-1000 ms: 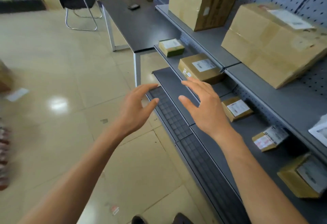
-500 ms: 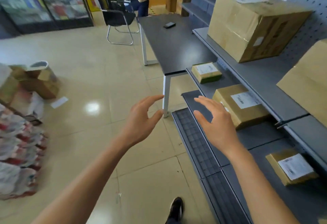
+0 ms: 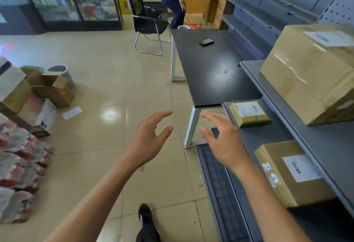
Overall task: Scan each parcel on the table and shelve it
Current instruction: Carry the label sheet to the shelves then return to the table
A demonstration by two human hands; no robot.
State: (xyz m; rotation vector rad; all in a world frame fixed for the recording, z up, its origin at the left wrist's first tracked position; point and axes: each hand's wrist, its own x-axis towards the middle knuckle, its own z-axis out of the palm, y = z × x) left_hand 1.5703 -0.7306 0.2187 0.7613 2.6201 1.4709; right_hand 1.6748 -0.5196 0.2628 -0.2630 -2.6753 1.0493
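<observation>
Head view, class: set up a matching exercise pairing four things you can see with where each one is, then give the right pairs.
Things:
1. small black device
2. large cardboard box
3. grey waste bin
4. left hand

Places:
A. on the upper grey shelf
B. on the tiled floor beside opened cartons
C. on the black table
D. held in the air, holding nothing

Pairs: 1-C, 2-A, 3-B, 4-D
</observation>
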